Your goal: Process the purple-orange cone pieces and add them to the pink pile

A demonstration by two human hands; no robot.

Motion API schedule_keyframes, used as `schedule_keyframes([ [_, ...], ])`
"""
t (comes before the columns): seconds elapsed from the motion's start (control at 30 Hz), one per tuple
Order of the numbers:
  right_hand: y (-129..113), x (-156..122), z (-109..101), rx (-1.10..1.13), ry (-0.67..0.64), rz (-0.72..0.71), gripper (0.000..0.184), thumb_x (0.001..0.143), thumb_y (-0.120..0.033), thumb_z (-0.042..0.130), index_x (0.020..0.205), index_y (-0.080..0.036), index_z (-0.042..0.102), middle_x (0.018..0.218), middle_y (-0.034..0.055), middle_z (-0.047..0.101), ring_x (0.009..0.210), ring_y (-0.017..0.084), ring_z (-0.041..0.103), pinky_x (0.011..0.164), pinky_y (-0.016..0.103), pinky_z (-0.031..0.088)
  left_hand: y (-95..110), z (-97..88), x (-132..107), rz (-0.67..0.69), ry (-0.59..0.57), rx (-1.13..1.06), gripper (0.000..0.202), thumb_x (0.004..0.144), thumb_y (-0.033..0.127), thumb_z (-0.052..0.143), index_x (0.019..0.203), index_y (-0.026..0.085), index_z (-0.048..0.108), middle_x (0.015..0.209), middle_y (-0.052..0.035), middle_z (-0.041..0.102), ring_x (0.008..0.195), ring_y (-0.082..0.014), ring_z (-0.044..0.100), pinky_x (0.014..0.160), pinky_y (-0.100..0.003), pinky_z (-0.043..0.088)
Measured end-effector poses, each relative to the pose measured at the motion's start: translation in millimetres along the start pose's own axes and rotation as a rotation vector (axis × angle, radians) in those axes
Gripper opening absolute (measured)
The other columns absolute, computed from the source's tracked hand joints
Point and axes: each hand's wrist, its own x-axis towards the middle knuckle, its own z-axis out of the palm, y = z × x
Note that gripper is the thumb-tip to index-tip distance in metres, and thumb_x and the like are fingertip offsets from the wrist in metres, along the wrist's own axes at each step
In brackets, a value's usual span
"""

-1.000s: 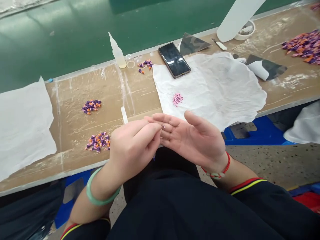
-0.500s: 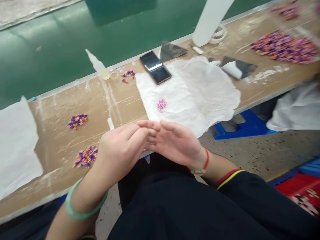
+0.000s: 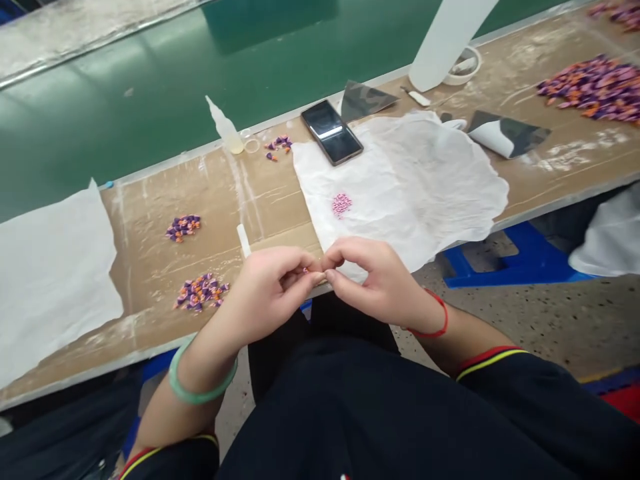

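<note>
My left hand [image 3: 275,290], with a green bangle on its wrist, is closed in a pinch over the table's front edge. My right hand [image 3: 373,283], wearing a red cord bracelet, pinches too, its fingertips meeting those of the left. A speck of pink shows among the left fingers, too small to name. Just beyond the hands lies a white cloth [image 3: 425,193] with a little heap of tiny pink-and-white bits [image 3: 342,205] on it. Left of my left hand sit small purple, orange and pink pieces [image 3: 201,292], with a second little pile [image 3: 183,227] behind them.
A phone [image 3: 332,132] rests on the cloth's far corner. Beyond the piles stands a squeeze bottle [image 3: 226,128]. A tape roll [image 3: 464,65], camouflage scraps [image 3: 530,137] and a large heap of pieces [image 3: 595,90] are to the right. White sheeting [image 3: 55,273] covers the left end.
Both hands have gone from loosely cupped together to fingertip pinches that meet. The view has shifted, so the table's things appear slightly farther right.
</note>
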Motion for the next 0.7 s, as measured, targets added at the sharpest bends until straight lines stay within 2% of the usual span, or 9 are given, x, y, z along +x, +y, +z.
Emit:
schedule_keyframes([
  [0.23, -6.2, 1.7, 1.5, -0.017, -0.081, -0.003, 0.012, 0.083, -0.010, 0.051, 0.077, -0.019, 0.056, 0.072, -0.0012, 0.061, 0.067, 0.013, 0.055, 0.064, 0.025, 0.043, 0.3, -4.9, -7.8, 0.009, -0.081, -0.043, 0.017, 0.088, 0.014, 0.059, 0.072, 0.016, 0.065, 0.063, 0.0029, 0.064, 0.055, -0.0085, 0.053, 0.054, -0.019, 0.039],
  [0.53, -4.7, 4.0, -3.3, 0.130, -0.204, 0.052, 0.015, 0.084, -0.008, 0.054, 0.072, -0.018, 0.058, 0.067, -0.0033, 0.061, 0.061, 0.010, 0.053, 0.060, 0.021, 0.042, 2.8, -7.6, -10.0, 0.081, -0.133, 0.047, 0.019, 0.090, 0.009, 0.056, 0.073, 0.016, 0.060, 0.062, 0.0046, 0.060, 0.054, -0.0071, 0.048, 0.057, -0.018, 0.037],
  [0.7, 3.3, 0.8, 4.1, 0.140, -0.138, -0.022, 0.015, 0.081, -0.008, 0.054, 0.070, -0.018, 0.058, 0.066, -0.0029, 0.061, 0.061, 0.010, 0.054, 0.060, 0.021, 0.043, 1.4, -6.6, -10.5, 0.103, -0.130, 0.079, 0.016, 0.089, 0.009, 0.056, 0.075, 0.016, 0.060, 0.065, 0.0032, 0.062, 0.057, -0.0080, 0.051, 0.058, -0.019, 0.037],
])
